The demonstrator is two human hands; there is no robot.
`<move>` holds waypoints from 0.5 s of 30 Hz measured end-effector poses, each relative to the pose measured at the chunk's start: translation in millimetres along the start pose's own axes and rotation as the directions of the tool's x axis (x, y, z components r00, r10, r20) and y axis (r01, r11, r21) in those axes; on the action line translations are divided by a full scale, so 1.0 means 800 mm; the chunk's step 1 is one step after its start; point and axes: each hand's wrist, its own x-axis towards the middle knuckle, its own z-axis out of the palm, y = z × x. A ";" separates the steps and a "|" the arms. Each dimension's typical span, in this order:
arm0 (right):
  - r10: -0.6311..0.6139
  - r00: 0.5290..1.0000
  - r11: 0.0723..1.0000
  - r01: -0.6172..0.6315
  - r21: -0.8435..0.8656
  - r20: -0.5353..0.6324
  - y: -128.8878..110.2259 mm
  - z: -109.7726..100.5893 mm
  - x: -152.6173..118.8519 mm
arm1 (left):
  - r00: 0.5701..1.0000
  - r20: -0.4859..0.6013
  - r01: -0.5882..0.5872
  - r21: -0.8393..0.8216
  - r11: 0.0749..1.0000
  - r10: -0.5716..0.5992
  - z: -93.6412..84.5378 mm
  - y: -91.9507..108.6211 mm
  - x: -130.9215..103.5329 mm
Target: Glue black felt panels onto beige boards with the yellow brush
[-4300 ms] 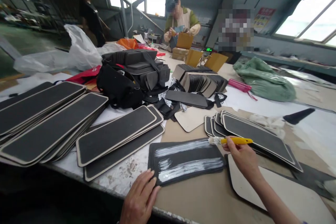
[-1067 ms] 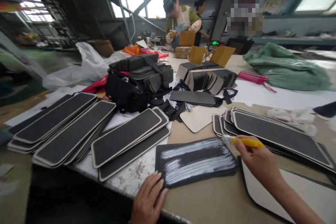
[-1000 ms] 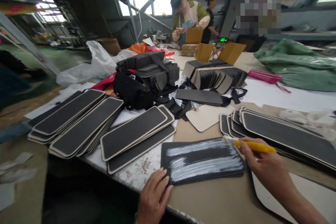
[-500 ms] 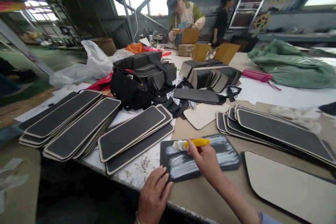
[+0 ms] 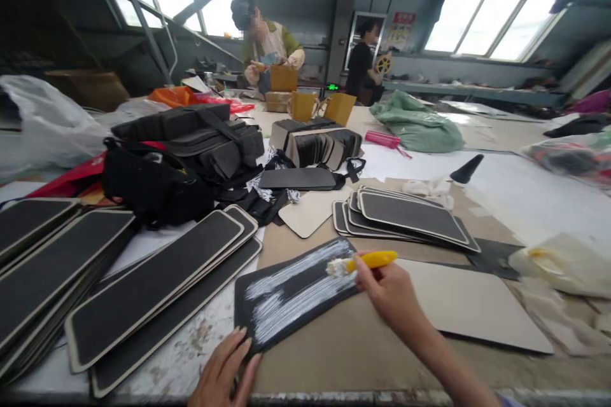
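A flat black panel (image 5: 305, 275) with rounded corners lies in front of me, streaked with white paste along both long sides. My right hand (image 5: 392, 292) grips a brush (image 5: 375, 260) by its yellow handle. White-coated bristles touch the panel near its right end. At the near left corner, my left hand (image 5: 226, 365) rests its outstretched fingertips on the panel's edge. Just right of the brush hand is a larger beige panel (image 5: 458, 296) with a dark edge beneath it.
Pale-rimmed black panels are stacked at left (image 5: 157, 280) and at right (image 5: 410, 213). Behind them are a black bag (image 5: 153, 184), a bundle of dark pieces (image 5: 315, 143) and a green sack (image 5: 415, 121). A person (image 5: 272, 44) works across the table; another person (image 5: 360, 67) is farther back.
My view has swung right. The brush has passed from the panel's left part to its right end, and white streaks now cover more of the far side. My left hand stays at the corner.
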 end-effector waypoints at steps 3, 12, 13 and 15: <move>0.066 0.996 0.983 -0.076 -0.166 -0.060 0.010 -0.060 0.014 | 0.999 0.018 0.047 0.004 0.999 -0.047 -0.008 0.011 0.009; 0.153 0.928 0.878 0.029 -0.477 0.338 0.034 -0.100 0.055 | 0.996 0.042 0.076 0.068 0.995 -0.079 -0.009 0.023 0.023; 0.183 0.908 0.852 0.044 -0.521 0.376 0.036 -0.093 0.061 | 0.995 0.046 0.082 0.059 0.995 -0.084 -0.007 0.022 0.020; 0.234 0.871 0.809 0.072 -0.583 0.432 0.038 -0.079 0.073 | 0.994 0.039 0.099 0.042 0.994 -0.101 -0.003 0.017 0.012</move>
